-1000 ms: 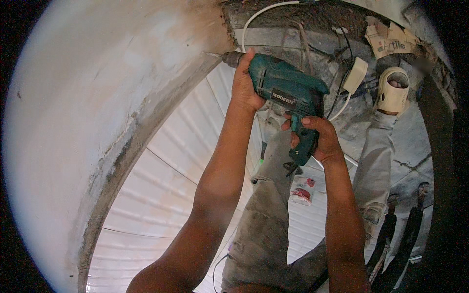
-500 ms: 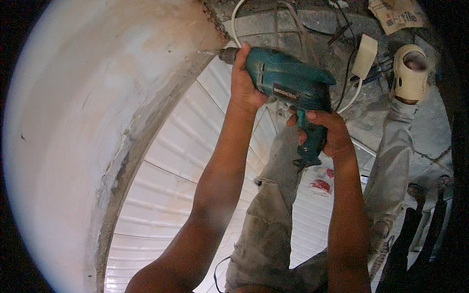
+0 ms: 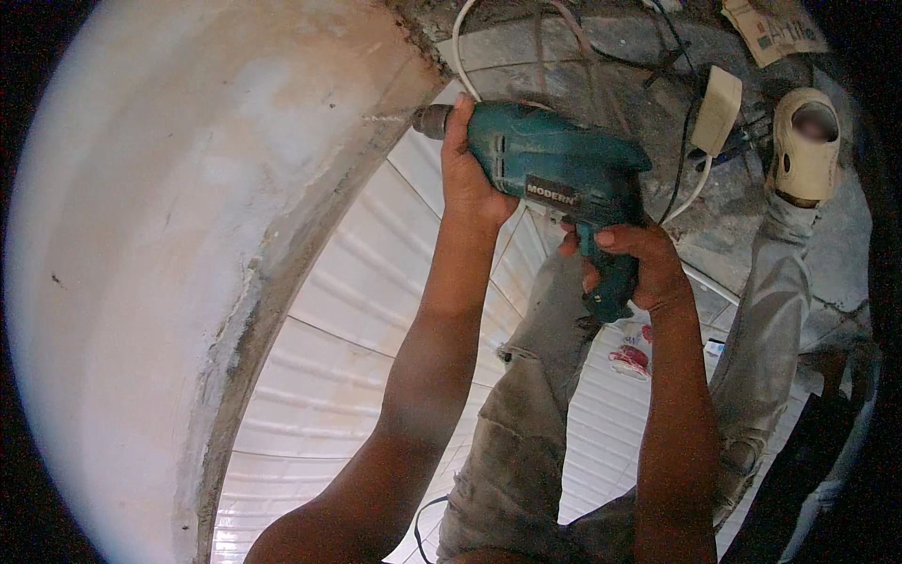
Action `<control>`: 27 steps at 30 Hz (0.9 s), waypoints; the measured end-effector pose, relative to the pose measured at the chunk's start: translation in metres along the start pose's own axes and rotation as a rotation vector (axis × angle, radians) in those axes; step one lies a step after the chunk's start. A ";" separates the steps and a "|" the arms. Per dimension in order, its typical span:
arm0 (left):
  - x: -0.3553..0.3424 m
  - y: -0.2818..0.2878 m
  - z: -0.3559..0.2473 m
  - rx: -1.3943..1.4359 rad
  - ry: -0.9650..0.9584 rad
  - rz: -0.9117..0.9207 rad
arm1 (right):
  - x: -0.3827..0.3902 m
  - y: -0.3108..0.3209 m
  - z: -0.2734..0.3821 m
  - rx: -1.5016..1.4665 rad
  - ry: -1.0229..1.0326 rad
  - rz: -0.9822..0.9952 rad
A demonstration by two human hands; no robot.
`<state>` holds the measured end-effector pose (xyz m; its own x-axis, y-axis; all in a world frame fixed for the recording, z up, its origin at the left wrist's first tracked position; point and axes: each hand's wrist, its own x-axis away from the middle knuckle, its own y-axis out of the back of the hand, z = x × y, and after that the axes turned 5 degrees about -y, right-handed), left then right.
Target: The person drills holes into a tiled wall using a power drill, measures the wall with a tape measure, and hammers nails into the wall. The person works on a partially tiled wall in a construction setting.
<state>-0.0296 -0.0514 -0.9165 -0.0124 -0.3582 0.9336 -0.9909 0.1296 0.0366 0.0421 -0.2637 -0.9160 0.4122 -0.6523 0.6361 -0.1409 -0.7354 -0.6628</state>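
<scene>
A green power drill [image 3: 554, 155] lies across the upper middle of the view, its nose pointing left. My left hand [image 3: 474, 174] is wrapped around its front, just behind the dark chuck [image 3: 432, 120]. On the pistol grip closes my right hand [image 3: 644, 258], its fingers around the handle by the trigger [image 3: 587, 237]. A thin drill bit [image 3: 387, 118] shows against the pale plastered wall [image 3: 178, 188]; I cannot tell whether its tip touches the surface.
White ribbed panels [image 3: 329, 329] curve below the wall's rough edge. A white extension socket [image 3: 716, 111] with its cord lies on the dusty grey floor. My leg wears a cream clog [image 3: 805, 146] at right. A torn paper bag [image 3: 770, 33] and a red-and-white container [image 3: 629, 360] are also there.
The wall and floor have shifted a little to the right in view, and the chuck now sits closer to the wall. Both hands keep their hold. Dark-clothed legs at lower right have moved.
</scene>
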 end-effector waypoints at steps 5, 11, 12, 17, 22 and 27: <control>0.005 0.000 -0.005 0.006 -0.002 -0.009 | -0.001 -0.009 0.000 0.011 0.036 -0.010; -0.001 -0.003 0.000 0.009 0.009 0.035 | 0.001 -0.006 -0.002 0.009 0.036 -0.029; -0.002 -0.003 0.001 0.000 0.007 0.054 | 0.002 -0.004 -0.001 0.007 0.034 -0.029; -0.002 -0.005 0.005 -0.004 0.000 0.042 | 0.003 -0.002 -0.002 0.000 0.053 -0.034; -0.001 -0.009 0.004 0.000 0.000 0.023 | 0.001 0.002 0.000 -0.009 0.031 0.005; 0.002 -0.010 0.004 -0.014 -0.010 0.036 | 0.003 0.005 -0.001 -0.030 0.020 0.043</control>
<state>-0.0203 -0.0570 -0.9161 -0.0493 -0.3623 0.9307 -0.9878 0.1555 0.0082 0.0414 -0.2693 -0.9169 0.3875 -0.6864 0.6154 -0.1849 -0.7118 -0.6776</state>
